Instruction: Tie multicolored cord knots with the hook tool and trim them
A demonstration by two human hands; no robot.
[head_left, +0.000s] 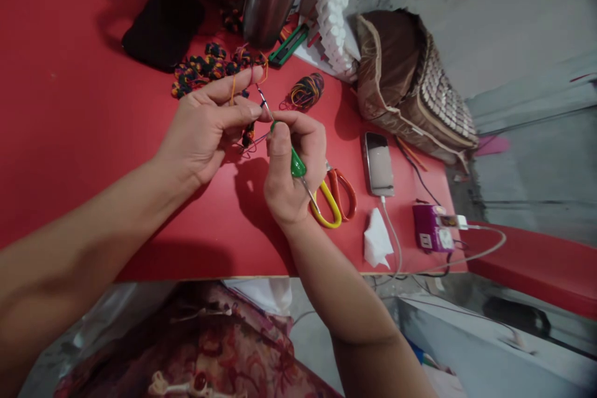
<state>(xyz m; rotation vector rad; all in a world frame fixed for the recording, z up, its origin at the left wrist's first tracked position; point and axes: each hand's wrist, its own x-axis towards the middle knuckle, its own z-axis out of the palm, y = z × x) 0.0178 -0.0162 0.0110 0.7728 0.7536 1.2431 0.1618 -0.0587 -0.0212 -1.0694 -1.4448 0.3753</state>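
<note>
Over red tbl (pixel 56 106) nr wall (pixel 494 31): L fingers (pixel 243 114) pinch yarn (pixel 248 135), R fingers (pixel 280 143) grip hook (pixel 298 163).

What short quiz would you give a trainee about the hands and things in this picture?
1. Which hand holds the slim metal hook with a green handle?
2. True or false: the scissors with yellow and red handle loops are in the left hand.
3. The thin white cable by the crumpled white tissue plugs into: a) a steel bottle; b) a flat rectangular phone; c) a brown bag.

Key: 1. The right hand. 2. False; they lie on the red table. 3. b.
</note>
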